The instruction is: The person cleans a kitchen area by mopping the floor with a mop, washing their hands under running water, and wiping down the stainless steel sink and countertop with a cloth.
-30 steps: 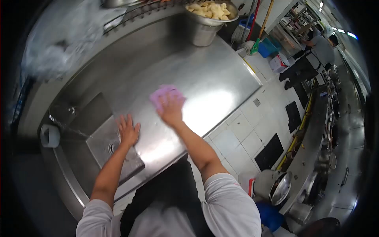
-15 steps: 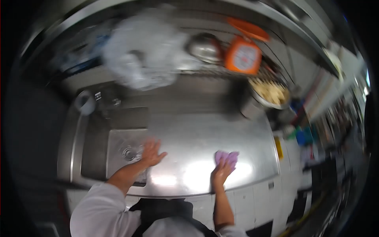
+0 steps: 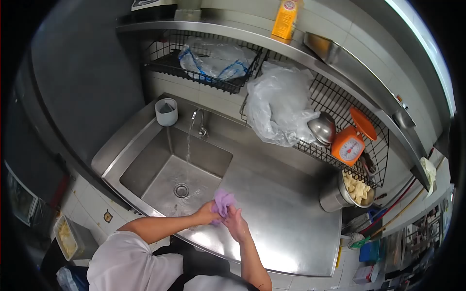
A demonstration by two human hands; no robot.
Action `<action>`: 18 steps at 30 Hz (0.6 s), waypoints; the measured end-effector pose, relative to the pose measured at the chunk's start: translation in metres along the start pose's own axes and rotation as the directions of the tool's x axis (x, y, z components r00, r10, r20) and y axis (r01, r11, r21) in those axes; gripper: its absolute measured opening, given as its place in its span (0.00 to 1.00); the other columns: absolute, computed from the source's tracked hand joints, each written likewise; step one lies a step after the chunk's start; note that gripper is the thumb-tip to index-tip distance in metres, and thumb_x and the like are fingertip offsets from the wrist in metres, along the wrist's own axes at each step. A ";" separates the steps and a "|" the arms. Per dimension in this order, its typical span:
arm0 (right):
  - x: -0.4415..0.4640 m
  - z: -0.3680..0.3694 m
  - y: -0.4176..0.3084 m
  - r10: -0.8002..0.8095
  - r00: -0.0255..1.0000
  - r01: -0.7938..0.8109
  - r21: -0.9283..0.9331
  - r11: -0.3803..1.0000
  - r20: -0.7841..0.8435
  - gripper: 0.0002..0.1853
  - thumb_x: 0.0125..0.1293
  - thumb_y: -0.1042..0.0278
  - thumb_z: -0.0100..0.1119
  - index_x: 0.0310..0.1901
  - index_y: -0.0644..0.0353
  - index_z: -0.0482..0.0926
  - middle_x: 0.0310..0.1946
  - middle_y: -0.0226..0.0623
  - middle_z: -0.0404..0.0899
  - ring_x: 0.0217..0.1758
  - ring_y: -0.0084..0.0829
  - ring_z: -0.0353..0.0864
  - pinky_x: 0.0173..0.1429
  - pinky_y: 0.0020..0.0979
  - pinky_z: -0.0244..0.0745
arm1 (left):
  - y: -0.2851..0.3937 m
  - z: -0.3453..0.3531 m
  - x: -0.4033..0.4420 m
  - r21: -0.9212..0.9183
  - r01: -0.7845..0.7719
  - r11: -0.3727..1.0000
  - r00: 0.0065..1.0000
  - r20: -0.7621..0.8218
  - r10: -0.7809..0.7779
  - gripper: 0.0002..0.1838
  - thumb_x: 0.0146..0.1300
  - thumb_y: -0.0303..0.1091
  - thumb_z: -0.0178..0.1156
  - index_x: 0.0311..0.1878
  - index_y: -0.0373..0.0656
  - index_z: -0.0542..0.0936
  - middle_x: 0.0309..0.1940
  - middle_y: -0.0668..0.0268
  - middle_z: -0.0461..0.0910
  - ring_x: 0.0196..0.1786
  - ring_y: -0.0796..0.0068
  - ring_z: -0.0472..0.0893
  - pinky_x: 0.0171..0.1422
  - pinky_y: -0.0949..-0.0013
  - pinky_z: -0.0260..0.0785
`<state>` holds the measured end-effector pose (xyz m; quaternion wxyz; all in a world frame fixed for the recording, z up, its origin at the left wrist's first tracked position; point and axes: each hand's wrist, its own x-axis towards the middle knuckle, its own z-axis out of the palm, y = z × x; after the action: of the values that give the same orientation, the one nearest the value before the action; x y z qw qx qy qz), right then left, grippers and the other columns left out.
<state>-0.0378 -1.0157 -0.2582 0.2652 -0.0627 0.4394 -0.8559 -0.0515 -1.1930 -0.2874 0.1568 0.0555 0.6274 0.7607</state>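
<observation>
A crumpled purple cloth [image 3: 224,201] is bunched up between my hands, over the front right edge of the sink basin [image 3: 165,167]. My left hand [image 3: 207,213] is closed around its lower left side. Against its right side rests my right hand [image 3: 236,226], with fingers stretched out and touching the cloth rather than wrapped round it. Water runs from the faucet [image 3: 201,127] into the basin, falling behind my hands and apart from them. Wet steel counter [image 3: 276,218] lies to the right of both hands.
A white cup-like container [image 3: 166,112] stands at the sink's back left corner. At the counter's back right is a metal pot [image 3: 332,194] of pale pieces. Above hang wire racks with a plastic bag [image 3: 279,104], a metal bowl [image 3: 323,128] and an orange scale [image 3: 348,148].
My right hand has lifted the purple cloth off the counter and brought it left to the sink's edge. My left hand has closed on it. The view has turned, and running water now shows.
</observation>
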 end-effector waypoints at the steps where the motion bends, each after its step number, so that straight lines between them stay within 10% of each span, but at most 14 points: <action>1: -0.006 0.008 -0.006 -0.005 1.000 0.004 -0.102 0.995 -0.011 0.41 0.76 0.36 0.37 0.76 0.64 0.53 0.73 0.48 0.62 0.72 0.41 0.67 0.71 0.41 0.65 | -0.003 -0.021 -0.001 -0.025 -0.004 1.000 1.000 -0.019 0.003 0.23 0.61 0.24 0.64 0.60 0.40 0.73 0.48 0.62 0.82 0.48 0.71 0.84 0.49 0.69 0.79; 4: -0.019 0.007 -0.020 -0.028 0.997 -0.002 -0.361 0.932 -0.077 0.36 0.77 0.41 0.44 0.73 0.63 0.61 0.69 0.48 0.68 0.68 0.39 0.73 0.69 0.38 0.69 | 0.071 -0.075 -0.003 0.013 -0.084 0.996 0.952 -0.294 0.085 0.16 0.60 0.20 0.61 0.52 0.41 0.78 0.39 0.65 0.84 0.42 0.72 0.85 0.45 0.69 0.80; 6: -0.035 -0.004 -0.016 0.003 0.982 -0.082 -0.417 0.905 -0.188 0.33 0.77 0.45 0.48 0.71 0.63 0.65 0.65 0.47 0.73 0.64 0.38 0.77 0.67 0.38 0.71 | 0.151 -0.126 0.015 0.145 -0.432 0.890 0.849 -0.268 0.455 0.14 0.60 0.22 0.62 0.50 0.42 0.77 0.38 0.63 0.84 0.38 0.70 0.86 0.38 0.66 0.81; 11: -0.072 -0.020 0.016 0.079 0.923 -0.229 -0.373 0.899 -0.378 0.29 0.74 0.50 0.55 0.67 0.64 0.71 0.58 0.46 0.79 0.57 0.37 0.81 0.62 0.36 0.76 | 0.366 -0.230 0.054 0.397 -0.508 0.764 0.636 -0.425 0.644 0.13 0.60 0.25 0.63 0.48 0.42 0.76 0.39 0.64 0.82 0.36 0.72 0.84 0.34 0.67 0.79; 15: -0.073 -0.018 0.050 -0.012 0.915 -0.123 -0.306 0.944 -0.404 0.28 0.72 0.52 0.59 0.65 0.66 0.73 0.54 0.44 0.81 0.57 0.35 0.81 0.63 0.35 0.75 | 0.465 -0.278 0.087 0.695 -0.026 0.719 0.705 -0.497 0.506 0.29 0.50 0.46 0.75 0.54 0.45 0.79 0.47 0.60 0.83 0.48 0.64 0.83 0.40 0.57 0.81; 18: -0.069 0.024 0.043 -0.102 0.887 -0.050 -0.311 0.949 -0.451 0.30 0.74 0.48 0.54 0.66 0.66 0.72 0.59 0.44 0.79 0.57 0.35 0.80 0.62 0.38 0.74 | 0.501 -0.330 0.107 0.808 0.465 0.362 0.783 -0.566 0.257 0.48 0.50 0.65 0.72 0.62 0.31 0.76 0.58 0.49 0.79 0.61 0.54 0.79 0.51 0.44 0.78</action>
<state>0.0460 -1.0178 -0.2687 0.1281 0.0952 0.6194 -0.7686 -0.3304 -1.5512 0.1188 -0.0621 -0.1578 0.9575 0.2333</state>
